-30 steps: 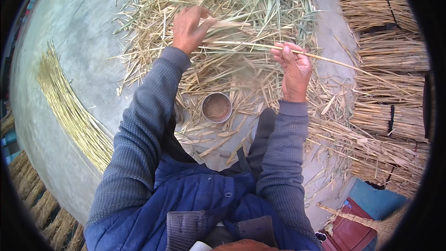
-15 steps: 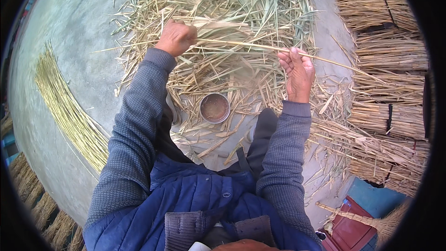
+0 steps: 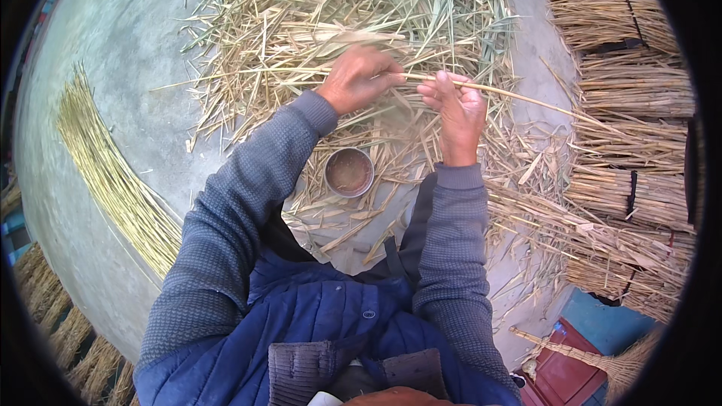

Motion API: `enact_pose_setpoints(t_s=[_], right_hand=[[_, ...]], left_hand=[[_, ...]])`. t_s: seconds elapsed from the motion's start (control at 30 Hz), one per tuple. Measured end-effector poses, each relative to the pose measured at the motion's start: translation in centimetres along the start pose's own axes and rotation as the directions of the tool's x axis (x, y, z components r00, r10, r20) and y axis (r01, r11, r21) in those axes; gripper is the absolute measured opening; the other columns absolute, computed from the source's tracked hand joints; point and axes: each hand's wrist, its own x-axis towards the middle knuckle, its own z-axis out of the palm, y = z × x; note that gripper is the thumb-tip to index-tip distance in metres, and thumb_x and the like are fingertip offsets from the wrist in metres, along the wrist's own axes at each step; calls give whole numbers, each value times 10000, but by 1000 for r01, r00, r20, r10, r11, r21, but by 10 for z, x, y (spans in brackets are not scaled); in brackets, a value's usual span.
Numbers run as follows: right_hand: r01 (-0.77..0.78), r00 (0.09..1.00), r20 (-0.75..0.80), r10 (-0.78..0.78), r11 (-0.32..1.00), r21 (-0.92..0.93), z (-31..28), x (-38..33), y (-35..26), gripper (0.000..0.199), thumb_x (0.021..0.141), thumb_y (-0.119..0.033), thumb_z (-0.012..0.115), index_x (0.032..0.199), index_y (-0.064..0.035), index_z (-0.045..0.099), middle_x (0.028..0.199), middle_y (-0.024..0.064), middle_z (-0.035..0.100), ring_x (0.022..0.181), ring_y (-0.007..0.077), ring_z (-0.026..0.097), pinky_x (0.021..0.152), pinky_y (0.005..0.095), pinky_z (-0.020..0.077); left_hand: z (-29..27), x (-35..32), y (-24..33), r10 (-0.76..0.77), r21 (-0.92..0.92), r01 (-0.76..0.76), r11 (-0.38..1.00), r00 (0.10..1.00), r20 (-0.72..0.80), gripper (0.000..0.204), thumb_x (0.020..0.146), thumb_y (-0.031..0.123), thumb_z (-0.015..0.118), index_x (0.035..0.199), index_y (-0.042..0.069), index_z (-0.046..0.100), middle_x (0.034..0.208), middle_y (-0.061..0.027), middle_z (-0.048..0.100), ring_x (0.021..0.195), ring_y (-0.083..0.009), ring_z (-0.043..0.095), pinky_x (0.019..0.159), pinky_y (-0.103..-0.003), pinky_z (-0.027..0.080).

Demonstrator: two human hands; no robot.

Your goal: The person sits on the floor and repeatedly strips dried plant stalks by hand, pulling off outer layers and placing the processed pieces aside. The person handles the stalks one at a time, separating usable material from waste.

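A long, thin reed stalk (image 3: 519, 95) stretches across in front of me, from over the leaf pile on the left toward the bundles on the right. My left hand (image 3: 359, 79) is closed around it near its middle. Just to the right, my right hand (image 3: 457, 109) pinches the same stalk between thumb and fingers, palm partly turned up. The two hands are close together, with a short length of stalk showing between them. Below them a round metal bowl (image 3: 349, 173) with a brownish inside stands on the floor.
A big heap of stripped dry and greenish leaves (image 3: 301, 0) spreads beyond my hands. Peeled stalks (image 3: 120, 180) lie in a row on the concrete at left. Tied reed bundles (image 3: 635, 90) are stacked along the right. A straw broom (image 3: 579, 357) and a dark red panel (image 3: 560, 380) are at lower right.
My left hand has slid right along the stalk toward the right hand. My right hand has shifted slightly left, and the gap between them has narrowed.
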Motion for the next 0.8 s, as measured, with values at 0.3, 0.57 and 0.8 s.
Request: enact_pose_setpoints(t_s=[0.3, 0.57, 0.8], right_hand=[[-5, 991, -130, 6, 1000, 9, -25, 4, -2, 310, 965, -240, 684, 1066, 36, 585, 910, 173, 709, 767, 196, 720, 652, 248, 581], [33, 989, -147, -28, 999, 32, -31, 8, -3, 326, 944, -223, 709, 1060, 56, 587, 913, 188, 707, 752, 189, 717, 636, 237, 592], [6, 985, -173, 3, 999, 50, -34, 8, -10, 339, 941, -250, 716, 1027, 59, 607, 890, 184, 707, 726, 186, 715, 617, 236, 592]], left_hand=[[-59, 6, -40, -629, -641, 378, 669, 746, -217, 142, 909, 184, 737, 956, 62, 683, 867, -51, 740, 756, -93, 663, 768, -281, 558], [-64, -10, -57, -139, 420, 171, 891, 985, -106, 383, 824, 407, 771, 1019, 82, 715, 979, -69, 713, 981, -253, 608, 852, -405, 469], [-13, -4, -52, -141, 41, 136, 990, 977, 160, 292, 804, 314, 809, 953, 71, 742, 950, -73, 717, 955, -264, 645, 848, -387, 502]])
